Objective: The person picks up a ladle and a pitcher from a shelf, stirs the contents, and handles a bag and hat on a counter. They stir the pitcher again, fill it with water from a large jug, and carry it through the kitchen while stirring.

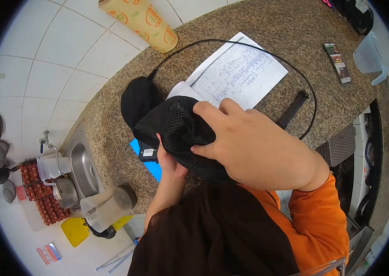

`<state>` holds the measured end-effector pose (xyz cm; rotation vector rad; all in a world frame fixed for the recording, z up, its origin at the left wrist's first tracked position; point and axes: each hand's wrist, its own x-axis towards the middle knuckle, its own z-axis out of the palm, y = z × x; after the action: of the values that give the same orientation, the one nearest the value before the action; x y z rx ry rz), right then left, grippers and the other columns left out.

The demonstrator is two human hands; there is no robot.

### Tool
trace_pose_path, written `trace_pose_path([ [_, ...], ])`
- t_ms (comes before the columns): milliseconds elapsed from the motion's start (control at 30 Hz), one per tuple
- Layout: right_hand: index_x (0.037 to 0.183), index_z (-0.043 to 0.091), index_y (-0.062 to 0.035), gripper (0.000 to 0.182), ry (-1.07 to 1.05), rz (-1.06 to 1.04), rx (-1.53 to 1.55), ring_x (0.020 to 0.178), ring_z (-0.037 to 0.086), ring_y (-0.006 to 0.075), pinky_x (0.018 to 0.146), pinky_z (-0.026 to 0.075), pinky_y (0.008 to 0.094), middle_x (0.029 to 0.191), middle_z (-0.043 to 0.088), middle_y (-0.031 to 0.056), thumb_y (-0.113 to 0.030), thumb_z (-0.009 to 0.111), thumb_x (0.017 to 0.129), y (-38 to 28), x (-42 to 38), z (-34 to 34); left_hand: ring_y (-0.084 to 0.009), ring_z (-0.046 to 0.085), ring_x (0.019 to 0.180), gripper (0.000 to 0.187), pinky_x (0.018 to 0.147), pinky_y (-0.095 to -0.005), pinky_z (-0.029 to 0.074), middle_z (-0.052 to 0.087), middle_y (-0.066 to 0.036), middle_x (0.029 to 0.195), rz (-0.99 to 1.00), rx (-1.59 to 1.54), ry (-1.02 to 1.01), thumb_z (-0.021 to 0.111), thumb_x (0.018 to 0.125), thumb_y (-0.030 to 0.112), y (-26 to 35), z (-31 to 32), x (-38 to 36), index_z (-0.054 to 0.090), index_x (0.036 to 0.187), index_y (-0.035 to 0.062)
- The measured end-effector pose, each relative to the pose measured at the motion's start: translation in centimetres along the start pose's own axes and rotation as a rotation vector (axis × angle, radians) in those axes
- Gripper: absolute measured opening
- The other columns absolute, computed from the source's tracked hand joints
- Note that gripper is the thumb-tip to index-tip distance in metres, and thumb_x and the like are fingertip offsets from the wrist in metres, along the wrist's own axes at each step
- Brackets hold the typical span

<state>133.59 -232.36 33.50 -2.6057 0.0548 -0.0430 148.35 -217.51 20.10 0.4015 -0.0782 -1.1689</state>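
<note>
A black mesh cap [169,123] is held between both my hands over the stone counter. My left hand [170,162] grips its lower edge from below, the thumb showing against the mesh. My right hand [245,138] is closed on the cap's right side, thumb and forefinger pinching the fabric. Against its far left side lies a rounded black piece [140,100], with the end of a black cable [231,41] close above it. Under the cap, a small black device with a white label [148,152] and a bright blue sheet [154,170] are partly hidden.
A handwritten squared notebook [245,69] lies beyond my hands. A black strap [293,110], a phone [337,63] and a clear plastic jug [369,53] are to the right. A patterned roll [146,23] stands by the tiles. Left are a steel sink [84,165] and a pitcher [107,207].
</note>
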Motion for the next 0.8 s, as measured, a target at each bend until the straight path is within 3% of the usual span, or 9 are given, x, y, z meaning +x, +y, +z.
trace_pose_path([
  [167,0.102,0.065,-0.0088,0.035,-0.026,0.056,-0.014,0.090,0.047,0.0292,0.074,0.046,0.0339,0.112,0.044,0.0191,-0.005,0.052,0.070,-1.4,0.0,0.1,-0.0292,0.045,0.115,0.050,0.098,-0.0427,0.036,0.043,-0.014,0.128,0.029,0.052,0.037,0.038,0.088,0.034,0.0,0.0,0.0,0.039,0.127,0.0036],
  [233,0.105,0.063,-0.0052,0.035,0.011,0.095,0.013,0.090,0.047,0.0300,0.077,0.045,0.0342,0.108,0.044,0.0194,-0.005,0.051,0.072,-1.7,0.1,0.1,-0.0285,0.045,0.115,0.057,0.098,-0.0438,0.036,0.045,-0.014,0.127,0.101,0.166,0.020,0.036,0.090,0.046,0.0,0.6,-0.1,0.039,0.127,0.0032],
  [367,0.108,0.059,-0.0001,0.037,0.062,0.044,0.044,0.091,0.047,0.0309,0.080,0.044,0.0345,0.106,0.044,0.0203,-0.004,0.050,0.072,-1.2,0.0,0.6,-0.0287,0.045,0.115,0.055,0.097,-0.0413,0.038,0.043,-0.013,0.127,0.040,0.076,0.012,0.041,0.088,0.041,0.8,1.6,-0.3,0.036,0.128,0.0029],
  [433,0.110,0.056,0.0041,0.039,0.078,0.055,0.062,0.092,0.047,0.0312,0.080,0.043,0.0351,0.106,0.043,0.0207,-0.003,0.050,0.071,-1.2,0.0,1.0,-0.0264,0.046,0.113,0.063,0.095,-0.0397,0.040,0.043,-0.013,0.127,0.117,0.241,-0.070,0.054,0.082,0.043,0.3,1.9,-0.8,0.036,0.128,0.0045],
  [467,0.110,0.056,0.0041,0.039,0.077,0.051,0.060,0.092,0.047,0.0312,0.080,0.043,0.0351,0.106,0.043,0.0207,-0.003,0.050,0.071,-1.3,0.0,1.1,-0.0264,0.046,0.113,0.063,0.095,-0.0397,0.040,0.043,-0.013,0.127,0.122,0.240,-0.071,0.054,0.082,0.043,0.0,2.1,-1.1,0.036,0.128,0.0045],
  [533,0.110,0.054,0.0066,0.041,0.088,0.031,0.050,0.092,0.047,0.0314,0.079,0.043,0.0357,0.106,0.043,0.0204,-0.001,0.049,0.070,-1.6,0.1,1.4,-0.0247,0.048,0.110,0.076,0.094,-0.0378,0.042,0.045,-0.012,0.124,0.303,0.586,0.051,0.067,0.072,0.042,-0.5,2.7,-1.5,0.032,0.130,0.0073],
  [567,0.110,0.054,0.0066,0.041,0.087,0.024,0.048,0.092,0.047,0.0314,0.079,0.043,0.0357,0.106,0.043,0.0204,-0.001,0.049,0.070,-1.8,0.2,1.3,-0.0247,0.048,0.110,0.076,0.094,-0.0378,0.042,0.045,-0.012,0.124,0.311,0.586,0.053,0.067,0.072,0.042,-0.4,3.4,-1.6,0.032,0.130,0.0073],
  [633,0.108,0.055,0.0063,0.040,0.087,0.050,0.076,0.091,0.047,0.0310,0.079,0.043,0.0359,0.106,0.043,0.0193,0.000,0.049,0.069,-2.0,0.3,1.3,-0.0271,0.046,0.112,0.091,0.093,-0.0402,0.041,0.044,-0.011,0.121,0.291,0.551,0.125,0.075,0.066,0.015,-0.1,5.0,-1.6,0.017,0.136,0.0168],
  [800,0.104,0.056,0.0066,0.039,0.107,0.022,0.117,0.090,0.047,0.0314,0.079,0.042,0.0356,0.106,0.045,0.0200,0.002,0.050,0.066,-1.7,0.4,1.4,-0.0265,0.048,0.108,0.084,0.091,-0.0391,0.043,0.044,-0.012,0.120,0.308,0.608,0.263,0.066,0.068,0.007,-0.1,6.2,-1.5,0.016,0.136,0.0155],
])
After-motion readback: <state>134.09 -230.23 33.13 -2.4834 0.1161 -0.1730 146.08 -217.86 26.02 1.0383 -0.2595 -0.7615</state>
